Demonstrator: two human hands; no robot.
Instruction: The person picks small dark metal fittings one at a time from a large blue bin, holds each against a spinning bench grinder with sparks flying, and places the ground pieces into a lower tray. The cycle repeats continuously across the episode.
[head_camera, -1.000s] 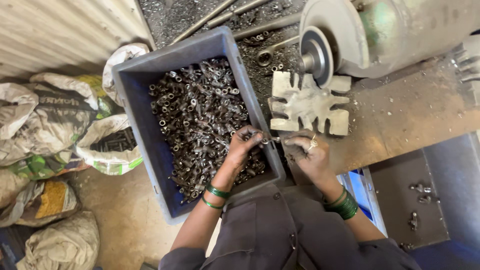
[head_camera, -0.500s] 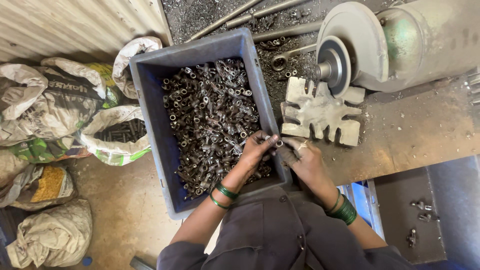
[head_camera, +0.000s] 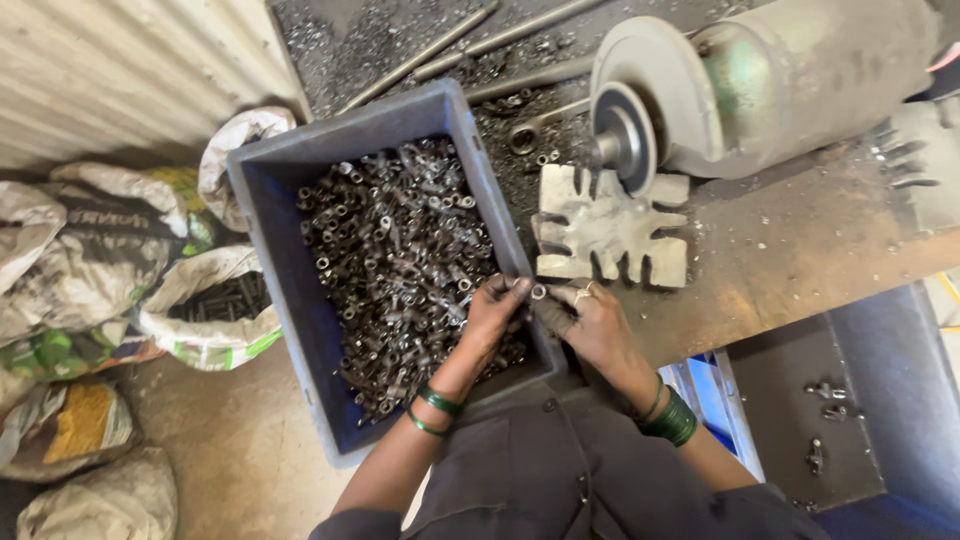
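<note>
The grip of the left hand (head_camera: 497, 312) is closed with the fingertips around a small metal sleeve (head_camera: 538, 292), a short shiny tube whose open end faces up toward the camera; its long axis I cannot tell. The piece sits at the right rim of the blue plastic crate (head_camera: 280, 260), between both hands. The right hand (head_camera: 590, 325) meets it with curled fingers, but its grip is not clear. Both wrists carry green bangles. The crate is full of dark similar sleeves; a slotted grey metal plate (head_camera: 610, 235) lies on the rusty surface (head_camera: 800, 250).
</note>
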